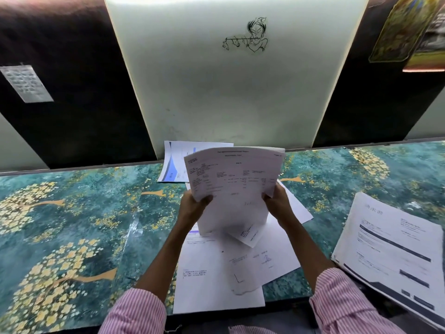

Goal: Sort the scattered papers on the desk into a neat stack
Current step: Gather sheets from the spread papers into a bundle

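Note:
A bundle of printed sheets (234, 179) is held upright above the middle of the desk. My left hand (193, 204) grips its left edge and my right hand (277, 201) grips its right edge. Under the bundle several loose white sheets (216, 273) lie overlapping and askew on the desk. One sheet with a blue graphic (174, 162) lies at the back by the wall. A separate stack of printed pages (392, 251) sits at the right, hanging over the desk's front edge.
The desk (72, 213) has a teal cover with yellow flower patterns. A white panel with a line drawing (245, 36) rises behind the desk, flanked by dark panels. A small note (25, 83) hangs at left, posters (407, 30) at upper right.

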